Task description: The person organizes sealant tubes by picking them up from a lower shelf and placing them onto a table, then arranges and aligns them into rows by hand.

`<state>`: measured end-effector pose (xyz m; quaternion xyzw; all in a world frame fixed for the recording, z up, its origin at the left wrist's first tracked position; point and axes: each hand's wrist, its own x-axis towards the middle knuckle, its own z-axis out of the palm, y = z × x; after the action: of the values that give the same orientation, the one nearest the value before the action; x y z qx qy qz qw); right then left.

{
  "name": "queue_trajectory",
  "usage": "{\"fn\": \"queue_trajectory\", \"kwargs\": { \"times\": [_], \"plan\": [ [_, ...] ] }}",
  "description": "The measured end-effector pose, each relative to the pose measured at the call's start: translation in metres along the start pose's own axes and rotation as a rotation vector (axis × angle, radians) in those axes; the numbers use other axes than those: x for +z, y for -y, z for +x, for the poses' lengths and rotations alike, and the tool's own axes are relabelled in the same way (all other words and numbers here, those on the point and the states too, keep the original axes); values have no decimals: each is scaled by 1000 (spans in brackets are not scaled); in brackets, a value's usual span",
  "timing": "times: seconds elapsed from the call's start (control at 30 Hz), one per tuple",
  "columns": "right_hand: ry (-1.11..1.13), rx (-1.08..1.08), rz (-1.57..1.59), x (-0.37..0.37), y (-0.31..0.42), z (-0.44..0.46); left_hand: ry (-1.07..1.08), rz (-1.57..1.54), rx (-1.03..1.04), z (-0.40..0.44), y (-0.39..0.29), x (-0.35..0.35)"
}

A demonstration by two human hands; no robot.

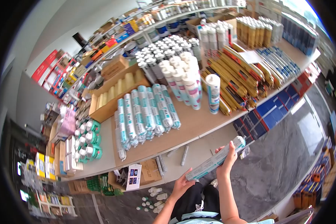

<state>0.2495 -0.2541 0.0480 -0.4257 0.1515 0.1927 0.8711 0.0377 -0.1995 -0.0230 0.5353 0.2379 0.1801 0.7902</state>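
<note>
A long white and teal sealant tube (pixel 209 163) is held tilted in front of my body, its right end higher. My left hand (pixel 181 184) grips its lower left end. My right hand (pixel 227 158) is wrapped round the tube near its upper right end, thumb on top. Beyond the tube, on the brown table (pixel 190 128), lies a row of similar white and teal tubes (pixel 145 112). One upright white and blue cartridge (pixel 213 93) stands near the table edge.
White cartridges (pixel 190 87), black-and-silver canisters (pixel 160 56) and gold foil tubes (pixel 231 74) fill the table's far side. Green cans (pixel 93 138) stand at the left. Under the table are a cardboard box (pixel 151 172) and blue boxes (pixel 272 112). Small bottles (pixel 156 199) are on the floor.
</note>
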Motion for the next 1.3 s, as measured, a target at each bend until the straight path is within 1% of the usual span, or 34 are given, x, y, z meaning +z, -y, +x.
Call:
{"fn": "queue_trajectory", "kwargs": {
  "times": [0.07,0.1,0.17,0.27,0.33,0.37,0.47,0.5,0.57,0.6,0.63,0.7,0.73,0.77,0.8,0.87,0.9,0.93,0.97,1.0,1.03,1.1,1.23,1.3],
  "plan": [
    [58,17,-7,16,-1,-5,-41,93,28,-5,-16,0],
    [83,32,-8,23,0,-8,-57,84,44,-9,-19,-5],
    [167,104,-60,34,-3,-11,18,94,41,-15,-19,-18],
    [291,133,-164,60,-9,-17,22,136,31,-19,-24,-26],
    [460,147,-254,75,-14,-23,5,170,62,-20,-26,-28],
    [469,142,-256,84,-17,-27,5,211,82,-18,-28,-30],
    [629,114,-440,106,-25,-37,-30,117,59,-18,-39,-31],
    [676,84,-445,112,-31,-39,-15,111,62,-17,-40,-35],
    [729,104,-449,121,-35,-43,-16,114,44,-16,-38,-44],
    [802,159,-477,119,-39,-35,3,106,38,-16,-39,-47],
    [788,146,-482,120,-45,-31,12,102,43,-13,-43,-51],
    [776,178,-337,124,-54,-30,29,95,46,-5,-49,-59],
    [759,208,-300,125,-53,-32,42,42,41,-3,-49,-64],
    [749,211,-299,125,-55,-31,52,-9,34,-3,-55,-68],
    [766,192,-288,124,-57,-28,10,46,42,-2,-61,-68],
    [797,187,-277,124,-64,-17,-14,32,46,-2,-63,-73],
    [827,168,-269,123,-71,-8,-47,12,65,4,-64,-73],
    [812,125,-266,128,-75,-8,-89,20,47,6,-69,-71],
    [805,89,-261,132,-80,-10,-109,-2,83,12,-70,-73],
    [782,124,-285,138,-78,-15,-113,-3,58,13,-71,-76],
    [813,139,-302,140,-81,-15,-119,-2,22,12,-70,-77],
    [824,87,-327,145,-87,-14,-158,-13,78,18,-67,-76],
    [849,131,-293,165,-87,-6,-210,-53,123,32,-65,-61],
    [895,158,-330,175,-84,0,-195,-166,98,45,-59,-52]
  ]
}}
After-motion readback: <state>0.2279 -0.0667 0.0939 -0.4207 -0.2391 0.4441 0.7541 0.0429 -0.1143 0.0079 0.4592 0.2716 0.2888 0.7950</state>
